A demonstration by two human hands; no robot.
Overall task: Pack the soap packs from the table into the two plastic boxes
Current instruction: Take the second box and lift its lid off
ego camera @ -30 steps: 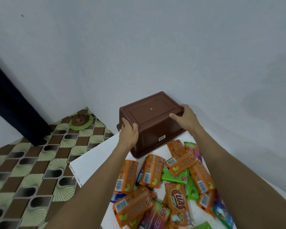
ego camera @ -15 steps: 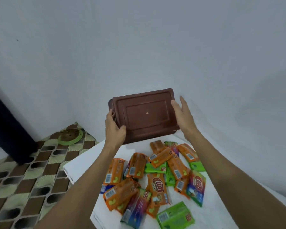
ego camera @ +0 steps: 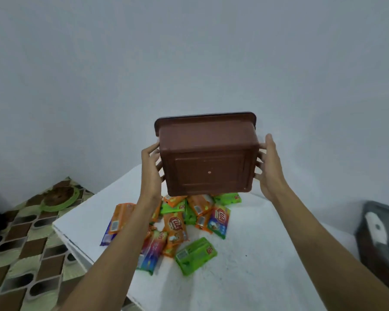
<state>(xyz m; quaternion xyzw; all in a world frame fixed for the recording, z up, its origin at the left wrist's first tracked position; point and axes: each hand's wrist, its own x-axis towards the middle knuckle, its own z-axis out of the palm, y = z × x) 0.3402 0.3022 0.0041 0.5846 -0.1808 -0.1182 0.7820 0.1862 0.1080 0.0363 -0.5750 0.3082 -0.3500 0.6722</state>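
While left hand [ego camera: 151, 173] and right hand [ego camera: 270, 169] grip brown box [ego camera: 208, 162], base toward camera | interior hidden | soap packs [ego camera: 175, 223] heaped on table [ego camera: 245, 277]

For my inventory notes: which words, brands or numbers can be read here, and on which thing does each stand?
"UA", partly blurred: red logo on the orange soap pack and the multicolour soap pack.
Barcode on the green soap pack: digits too small.
On the brown box: no text shows.

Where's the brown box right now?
Head view, centre: the brown box is held in the air between the left hand and right hand, base toward the camera, above the soap packs on the white table.
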